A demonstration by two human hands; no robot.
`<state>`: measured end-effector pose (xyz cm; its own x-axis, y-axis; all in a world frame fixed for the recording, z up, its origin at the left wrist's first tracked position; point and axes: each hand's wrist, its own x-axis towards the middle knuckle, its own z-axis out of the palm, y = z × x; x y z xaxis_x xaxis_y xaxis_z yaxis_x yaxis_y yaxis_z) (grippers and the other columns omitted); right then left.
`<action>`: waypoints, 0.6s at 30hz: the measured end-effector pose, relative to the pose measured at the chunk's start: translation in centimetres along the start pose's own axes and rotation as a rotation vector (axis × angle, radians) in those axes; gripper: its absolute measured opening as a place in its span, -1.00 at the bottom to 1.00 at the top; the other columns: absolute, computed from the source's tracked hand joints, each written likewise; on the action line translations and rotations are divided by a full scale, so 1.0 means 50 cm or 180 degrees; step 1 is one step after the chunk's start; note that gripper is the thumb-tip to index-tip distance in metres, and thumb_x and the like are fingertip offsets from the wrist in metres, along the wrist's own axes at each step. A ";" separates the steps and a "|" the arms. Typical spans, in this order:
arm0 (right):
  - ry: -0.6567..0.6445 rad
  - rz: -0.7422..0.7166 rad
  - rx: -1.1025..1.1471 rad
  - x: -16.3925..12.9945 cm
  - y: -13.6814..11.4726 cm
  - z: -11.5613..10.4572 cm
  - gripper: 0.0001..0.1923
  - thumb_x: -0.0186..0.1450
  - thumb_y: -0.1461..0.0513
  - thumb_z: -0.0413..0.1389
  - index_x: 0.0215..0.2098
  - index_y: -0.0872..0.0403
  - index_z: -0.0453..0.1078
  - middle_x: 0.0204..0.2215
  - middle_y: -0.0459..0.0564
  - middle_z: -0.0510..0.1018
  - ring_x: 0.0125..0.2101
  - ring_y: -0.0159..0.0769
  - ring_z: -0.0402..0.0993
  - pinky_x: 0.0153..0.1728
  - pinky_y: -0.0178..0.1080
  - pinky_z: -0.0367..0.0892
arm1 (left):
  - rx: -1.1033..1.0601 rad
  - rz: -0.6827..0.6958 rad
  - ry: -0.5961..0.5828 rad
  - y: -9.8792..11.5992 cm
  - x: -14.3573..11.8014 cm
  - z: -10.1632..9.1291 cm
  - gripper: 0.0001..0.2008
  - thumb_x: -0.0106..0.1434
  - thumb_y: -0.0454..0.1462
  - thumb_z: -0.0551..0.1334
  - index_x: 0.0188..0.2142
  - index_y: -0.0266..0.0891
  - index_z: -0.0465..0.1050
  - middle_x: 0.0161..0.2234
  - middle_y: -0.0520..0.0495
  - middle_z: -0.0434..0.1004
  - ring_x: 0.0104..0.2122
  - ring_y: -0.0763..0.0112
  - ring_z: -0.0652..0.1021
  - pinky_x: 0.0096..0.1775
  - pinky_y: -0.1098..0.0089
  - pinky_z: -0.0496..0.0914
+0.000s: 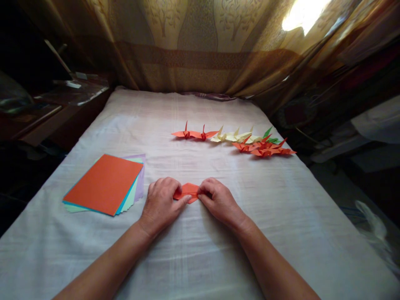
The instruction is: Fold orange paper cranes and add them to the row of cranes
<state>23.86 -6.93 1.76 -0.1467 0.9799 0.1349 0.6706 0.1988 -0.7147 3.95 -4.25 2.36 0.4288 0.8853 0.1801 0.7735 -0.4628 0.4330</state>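
Observation:
A small folded piece of orange origami paper [189,190] lies on the white sheet between my two hands. My left hand [163,200] grips its left end, with the thumb laid along the near edge and the fingers curled. At the opposite end, my right hand [218,201] pinches the paper's corner between thumb and forefinger. Fingers cover both ends of the folded shape. Beyond my hands stand finished paper cranes: orange ones [186,134], pale yellow ones [220,136] and a green one [271,138] partly hidden behind others.
To the left lies a stack of square paper [104,183], orange on top, with blue, light green and lilac sheets showing below. The bed [175,110] ends at a patterned curtain [196,50]. A dark table [56,108] borders it on the left.

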 end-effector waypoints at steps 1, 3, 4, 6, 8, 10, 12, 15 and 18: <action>0.0012 0.0006 -0.0001 0.000 -0.002 0.001 -0.80 0.17 0.46 0.14 -0.48 0.05 0.38 -0.43 -0.12 0.45 -0.35 -0.35 0.38 -0.31 -0.33 0.26 | 0.0113 0.0001 0.0069 0.004 0.000 0.005 -0.79 0.23 -0.14 0.29 -0.39 -0.16 0.32 -0.38 0.00 0.45 -0.28 0.23 0.44 -0.19 0.22 0.25; 0.0053 0.0042 -0.0048 0.001 -0.008 0.006 -0.80 0.17 0.46 0.14 -0.49 0.05 0.37 -0.45 -0.13 0.44 -0.36 -0.35 0.37 -0.30 -0.32 0.25 | 0.0254 0.0030 0.0120 0.009 -0.001 0.011 -0.79 0.24 -0.15 0.30 -0.39 -0.16 0.31 -0.37 0.00 0.45 -0.26 0.22 0.43 -0.18 0.22 0.24; 0.0088 0.0076 -0.0102 0.001 -0.011 0.010 -0.81 0.17 0.44 0.15 -0.49 0.05 0.36 -0.45 -0.13 0.43 -0.37 -0.35 0.37 -0.31 -0.31 0.25 | 0.0274 0.0037 0.0118 0.010 -0.001 0.013 -0.79 0.24 -0.15 0.30 -0.39 -0.16 0.31 -0.36 -0.01 0.45 -0.26 0.22 0.43 -0.17 0.22 0.23; 0.0206 0.0157 -0.0281 0.000 -0.017 0.018 -0.83 0.17 0.37 0.20 -0.50 0.04 0.34 -0.46 -0.12 0.43 -0.38 -0.33 0.35 -0.31 -0.28 0.25 | 0.0247 0.0033 0.0089 0.009 -0.002 0.013 -0.80 0.26 -0.15 0.29 -0.39 -0.16 0.32 -0.36 -0.01 0.45 -0.26 0.21 0.43 -0.17 0.22 0.24; 0.0304 0.0216 -0.0432 -0.001 -0.019 0.024 -0.82 0.18 0.31 0.24 -0.50 0.04 0.33 -0.45 -0.11 0.43 -0.37 -0.31 0.34 -0.30 -0.26 0.25 | 0.0183 0.0022 0.0057 0.005 -0.002 0.010 -0.80 0.26 -0.16 0.29 -0.40 -0.16 0.33 -0.35 -0.01 0.45 -0.25 0.20 0.43 -0.16 0.21 0.24; 0.0288 0.0235 -0.0427 -0.001 -0.018 0.024 -0.83 0.18 0.33 0.23 -0.48 0.04 0.33 -0.44 -0.10 0.44 -0.36 -0.31 0.35 -0.30 -0.26 0.25 | 0.0074 0.0015 -0.0015 -0.001 -0.002 0.005 -0.83 0.25 -0.19 0.30 -0.39 -0.16 0.35 -0.34 -0.02 0.45 -0.24 0.20 0.44 -0.15 0.21 0.26; 0.0171 0.0224 -0.0298 0.000 -0.014 0.018 -0.84 0.17 0.38 0.20 -0.46 0.04 0.34 -0.43 -0.11 0.45 -0.36 -0.32 0.36 -0.30 -0.28 0.27 | -0.0091 0.0018 -0.0125 -0.009 -0.003 0.000 -0.87 0.23 -0.24 0.29 -0.38 -0.16 0.36 -0.33 -0.01 0.46 -0.24 0.20 0.45 -0.16 0.21 0.27; 0.0108 0.0195 -0.0146 0.002 -0.007 0.009 -0.84 0.15 0.42 0.16 -0.43 0.04 0.36 -0.42 -0.11 0.45 -0.36 -0.33 0.38 -0.30 -0.29 0.30 | -0.0289 0.0100 -0.0224 -0.019 -0.007 -0.008 -0.92 0.24 -0.28 0.27 -0.35 -0.16 0.37 -0.31 -0.01 0.47 -0.23 0.22 0.46 -0.16 0.22 0.29; 0.0262 0.0045 -0.0159 0.002 -0.004 0.008 -0.82 0.13 0.43 0.15 -0.38 0.03 0.39 -0.33 -0.06 0.49 -0.27 -0.29 0.42 -0.21 -0.26 0.34 | -0.0194 0.0332 0.0042 -0.021 -0.015 -0.015 -0.97 0.27 -0.30 0.23 -0.32 -0.17 0.41 -0.24 -0.05 0.49 -0.20 0.22 0.45 -0.13 0.22 0.29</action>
<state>23.43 -6.90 1.62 -0.0781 0.9801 0.1823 0.7080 0.1832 -0.6820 2.46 -4.41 2.45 0.4989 0.8332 0.2383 0.6951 -0.5490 0.4641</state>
